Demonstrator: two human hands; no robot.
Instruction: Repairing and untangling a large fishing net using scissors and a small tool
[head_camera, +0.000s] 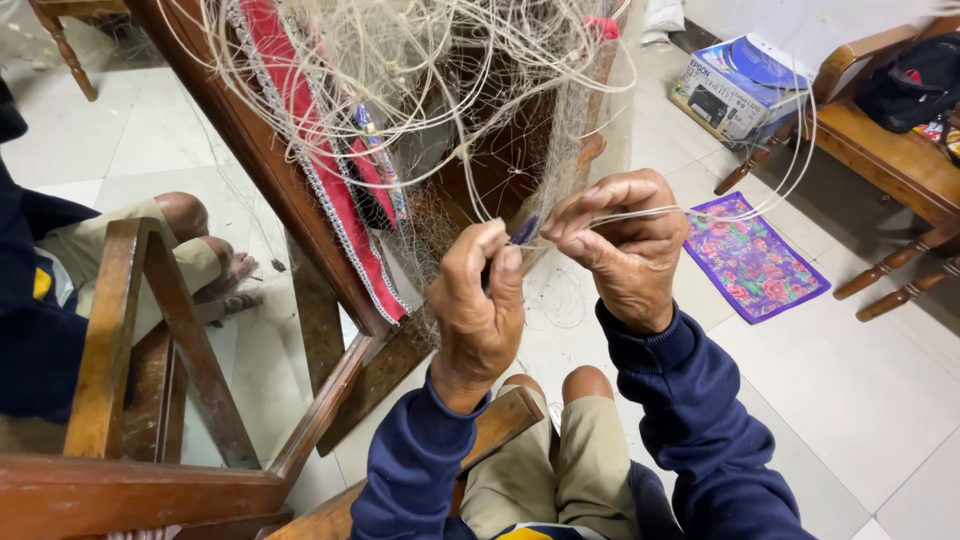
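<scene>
My left hand is closed around a small dark tool whose bluish tip shows above my thumb. My right hand pinches pale fishing line right beside that tip. A fine fishing net with loops of cream line hangs in front of both hands, draped over a wooden frame. A red cloth with white edging lies along the frame. My knees in khaki shorts show below the hands.
Another person sits at the left, knee bent, beside a wooden chair. A floral purple mat lies on the white tile floor. A printer box and a wooden bench with a dark bag stand at the right.
</scene>
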